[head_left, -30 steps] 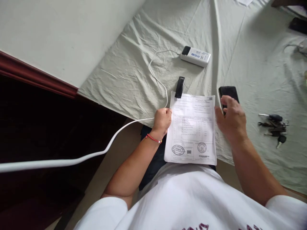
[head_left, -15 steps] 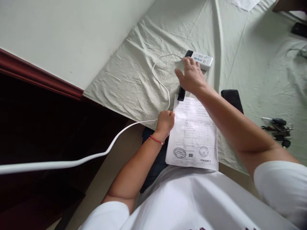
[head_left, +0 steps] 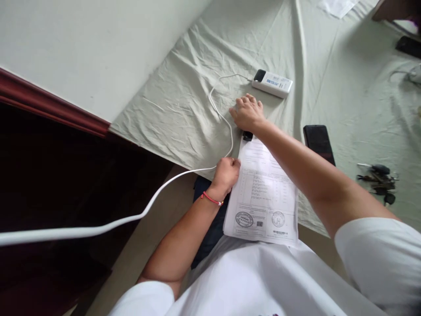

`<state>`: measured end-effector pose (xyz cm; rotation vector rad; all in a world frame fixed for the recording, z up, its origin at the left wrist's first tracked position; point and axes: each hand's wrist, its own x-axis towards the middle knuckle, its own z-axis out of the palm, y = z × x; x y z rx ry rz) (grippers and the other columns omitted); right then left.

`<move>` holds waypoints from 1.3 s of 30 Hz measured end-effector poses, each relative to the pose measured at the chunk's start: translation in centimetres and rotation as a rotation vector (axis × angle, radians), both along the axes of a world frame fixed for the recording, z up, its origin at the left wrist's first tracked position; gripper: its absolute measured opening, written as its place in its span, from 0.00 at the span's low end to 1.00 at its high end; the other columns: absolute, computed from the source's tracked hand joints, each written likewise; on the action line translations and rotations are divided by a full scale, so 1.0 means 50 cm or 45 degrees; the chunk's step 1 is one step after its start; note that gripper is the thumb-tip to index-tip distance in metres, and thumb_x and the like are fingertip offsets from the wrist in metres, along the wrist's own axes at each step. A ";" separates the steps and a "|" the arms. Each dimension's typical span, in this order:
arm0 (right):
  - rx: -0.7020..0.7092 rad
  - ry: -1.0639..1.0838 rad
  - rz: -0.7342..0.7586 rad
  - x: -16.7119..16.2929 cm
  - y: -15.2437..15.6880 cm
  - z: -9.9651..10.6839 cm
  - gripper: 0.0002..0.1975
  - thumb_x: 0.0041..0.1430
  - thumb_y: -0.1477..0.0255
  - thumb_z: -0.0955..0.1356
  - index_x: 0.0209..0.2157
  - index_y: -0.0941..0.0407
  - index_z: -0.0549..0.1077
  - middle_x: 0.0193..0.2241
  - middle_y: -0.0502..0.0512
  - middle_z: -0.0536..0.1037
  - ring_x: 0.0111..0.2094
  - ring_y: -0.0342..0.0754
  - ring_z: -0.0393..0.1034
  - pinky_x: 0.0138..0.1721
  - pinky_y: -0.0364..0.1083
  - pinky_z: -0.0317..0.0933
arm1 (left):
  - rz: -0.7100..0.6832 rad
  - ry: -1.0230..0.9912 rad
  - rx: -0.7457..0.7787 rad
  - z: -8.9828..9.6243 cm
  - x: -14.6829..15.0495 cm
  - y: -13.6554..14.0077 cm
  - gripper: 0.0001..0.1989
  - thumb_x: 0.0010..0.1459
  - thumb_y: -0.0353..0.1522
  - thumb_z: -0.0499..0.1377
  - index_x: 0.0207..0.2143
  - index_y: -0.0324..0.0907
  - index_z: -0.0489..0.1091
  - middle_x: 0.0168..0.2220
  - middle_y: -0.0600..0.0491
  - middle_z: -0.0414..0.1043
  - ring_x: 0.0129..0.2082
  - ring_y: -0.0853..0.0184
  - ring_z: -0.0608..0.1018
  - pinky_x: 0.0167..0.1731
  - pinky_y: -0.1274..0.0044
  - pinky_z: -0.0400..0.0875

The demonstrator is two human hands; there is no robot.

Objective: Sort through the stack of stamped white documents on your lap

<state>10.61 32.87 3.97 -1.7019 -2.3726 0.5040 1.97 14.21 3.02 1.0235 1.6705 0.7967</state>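
Right hand (head_left: pixel 247 113) palm-down, arm outstretched; left hand (head_left: pixel 226 172) fisted, wrist bent

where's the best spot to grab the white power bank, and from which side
Take the power bank across its two long edges near the middle, coming down from above. It lies flat on the cloth, and its cable leaves the left end, so that end is the one to avoid.

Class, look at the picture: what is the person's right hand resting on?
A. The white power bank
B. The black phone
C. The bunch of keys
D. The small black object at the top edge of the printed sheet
D: the right hand lies over the small black object at the top of the printed sheet, apart from the phone, keys and power bank.
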 end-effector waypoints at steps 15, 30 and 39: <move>0.118 -0.085 -0.045 -0.004 -0.024 -0.003 0.22 0.70 0.65 0.56 0.56 0.58 0.72 0.64 0.64 0.69 0.73 0.60 0.48 0.72 0.70 0.37 | 0.003 -0.115 -0.034 0.005 -0.002 -0.012 0.16 0.59 0.36 0.56 0.19 0.40 0.64 0.18 0.57 0.60 0.22 0.70 0.63 0.24 0.78 0.55; 0.112 0.099 -0.165 0.014 0.001 0.035 0.24 0.70 0.58 0.58 0.56 0.57 0.71 0.62 0.66 0.69 0.67 0.65 0.56 0.68 0.67 0.50 | -0.059 0.007 0.092 0.007 -0.009 -0.045 0.20 0.64 0.33 0.54 0.17 0.42 0.59 0.18 0.57 0.60 0.22 0.69 0.62 0.26 0.76 0.53; 0.528 0.638 -0.374 0.213 -0.213 0.082 0.17 0.70 0.57 0.59 0.52 0.47 0.72 0.54 0.61 0.73 0.56 0.54 0.72 0.51 0.56 0.72 | -0.001 0.157 0.178 -0.013 -0.039 -0.118 0.19 0.65 0.36 0.52 0.21 0.41 0.60 0.20 0.58 0.59 0.24 0.70 0.62 0.27 0.77 0.52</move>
